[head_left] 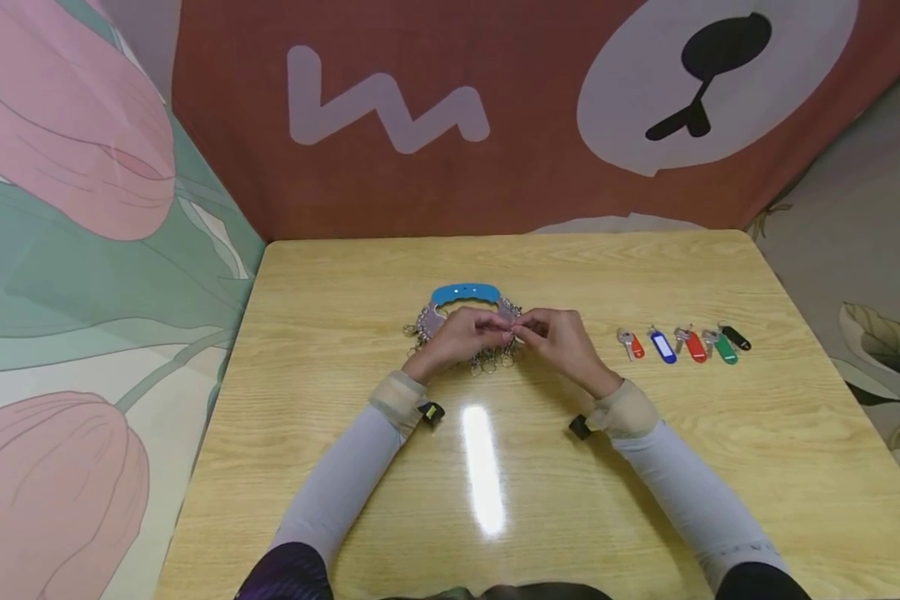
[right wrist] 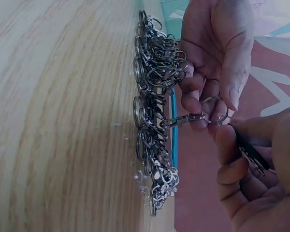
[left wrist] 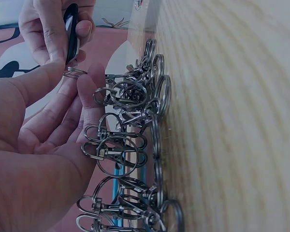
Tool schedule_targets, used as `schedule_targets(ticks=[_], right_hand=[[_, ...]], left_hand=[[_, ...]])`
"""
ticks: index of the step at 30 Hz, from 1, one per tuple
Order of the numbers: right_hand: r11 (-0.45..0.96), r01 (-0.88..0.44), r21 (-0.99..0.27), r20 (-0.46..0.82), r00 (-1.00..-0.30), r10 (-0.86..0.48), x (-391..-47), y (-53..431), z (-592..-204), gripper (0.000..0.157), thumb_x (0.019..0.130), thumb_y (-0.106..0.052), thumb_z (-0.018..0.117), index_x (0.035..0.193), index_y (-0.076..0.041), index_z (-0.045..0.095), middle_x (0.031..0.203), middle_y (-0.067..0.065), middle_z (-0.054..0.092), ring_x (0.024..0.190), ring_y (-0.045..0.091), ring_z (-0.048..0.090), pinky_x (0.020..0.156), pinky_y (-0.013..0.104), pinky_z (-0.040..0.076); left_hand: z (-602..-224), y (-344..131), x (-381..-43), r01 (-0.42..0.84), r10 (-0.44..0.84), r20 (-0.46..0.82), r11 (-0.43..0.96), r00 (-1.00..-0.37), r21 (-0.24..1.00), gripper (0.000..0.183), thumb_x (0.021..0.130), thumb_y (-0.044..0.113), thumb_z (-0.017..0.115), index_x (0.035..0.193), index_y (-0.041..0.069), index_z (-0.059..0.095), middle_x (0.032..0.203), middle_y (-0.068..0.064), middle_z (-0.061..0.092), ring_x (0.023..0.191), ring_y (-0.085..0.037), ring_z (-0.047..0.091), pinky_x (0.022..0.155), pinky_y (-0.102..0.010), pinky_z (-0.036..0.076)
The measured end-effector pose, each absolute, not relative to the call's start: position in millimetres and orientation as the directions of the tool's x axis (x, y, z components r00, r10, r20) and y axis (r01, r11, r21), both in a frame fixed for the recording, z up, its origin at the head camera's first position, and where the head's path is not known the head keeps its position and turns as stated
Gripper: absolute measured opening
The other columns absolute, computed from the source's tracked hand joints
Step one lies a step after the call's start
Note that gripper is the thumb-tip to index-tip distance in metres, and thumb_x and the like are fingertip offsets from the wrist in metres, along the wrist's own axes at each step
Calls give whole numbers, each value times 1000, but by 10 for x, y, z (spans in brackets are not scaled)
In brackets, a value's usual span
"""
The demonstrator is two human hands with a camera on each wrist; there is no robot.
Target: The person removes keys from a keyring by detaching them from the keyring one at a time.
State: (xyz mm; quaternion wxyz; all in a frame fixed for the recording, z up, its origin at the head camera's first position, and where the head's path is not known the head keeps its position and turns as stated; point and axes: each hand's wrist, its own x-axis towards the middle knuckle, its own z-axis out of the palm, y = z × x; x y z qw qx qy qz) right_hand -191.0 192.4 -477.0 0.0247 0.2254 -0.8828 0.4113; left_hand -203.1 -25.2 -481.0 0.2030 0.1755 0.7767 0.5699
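My left hand (head_left: 461, 335) pinches a metal split ring (right wrist: 226, 110) between thumb and fingertips. This ring hangs from a swivel snap hook (right wrist: 183, 119), seen in the right wrist view. My right hand (head_left: 564, 340) meets the left at the ring and grips a black key tag (left wrist: 69, 21); a silvery, key-like edge shows beside the tag. Behind and below the hands lies a key holder with a blue handle (head_left: 465, 292), its rim crowded with snap hooks and split rings (left wrist: 117, 154). Fingers partly hide the joint between tag and ring.
Right of the hands, keys with tags lie in a row: a red tag (head_left: 637, 347), a blue tag (head_left: 663, 347), another red tag (head_left: 695, 347), a green tag (head_left: 726, 350) and a black tag (head_left: 736, 337). The wooden table (head_left: 330, 292) meets a printed cloth behind.
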Motion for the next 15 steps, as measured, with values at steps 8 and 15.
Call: schedule_targets(ticks=[8,15], right_hand=[[504,-439,-744,238,-879,-414,-1884,1932,-4789,9,97,-7,77,103,-1,80,85,12,78,63,28,71,56,20,54],[524,-450,-723,251,-878,-408,-1891,1921,-4803,8,96,-7,78,102,-2,81,79,11,76,60,19,66,53,19,51]], left_hand=[[-4830,-259,-2021,63,494,-82,269,-866,961,24,97,7,77,121,4,77,112,-10,79,100,-19,74,91,-28,60],[-4826,-260,-2005,36,498,-78,216,-863,976,27,95,-1,77,122,0,74,112,-13,77,102,-22,74,92,-29,61]])
